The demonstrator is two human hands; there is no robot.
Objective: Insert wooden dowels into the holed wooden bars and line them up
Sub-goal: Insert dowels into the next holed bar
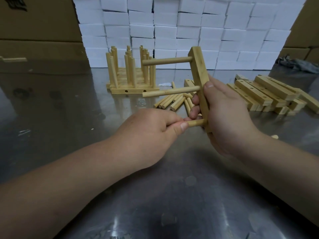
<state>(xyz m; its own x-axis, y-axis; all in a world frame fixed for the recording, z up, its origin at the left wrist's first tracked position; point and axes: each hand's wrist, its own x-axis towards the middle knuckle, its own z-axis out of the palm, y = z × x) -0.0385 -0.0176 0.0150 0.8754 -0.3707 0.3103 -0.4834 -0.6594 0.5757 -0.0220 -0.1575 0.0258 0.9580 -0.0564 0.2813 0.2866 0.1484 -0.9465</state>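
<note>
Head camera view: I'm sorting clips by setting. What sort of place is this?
Probably a small factory or packing workshop: stacked white boxes, large cardboard cartons, and a steel table holding piled holed bars.

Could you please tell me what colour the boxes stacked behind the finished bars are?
The stacked boxes are plain white, seen best in the head view.

dowels (172,101): pale yellow wood
bars (269,94): light tan wood
bench (72,107): grey, shiny metal
boxes (189,31): white
cartons (38,31): brown
</note>
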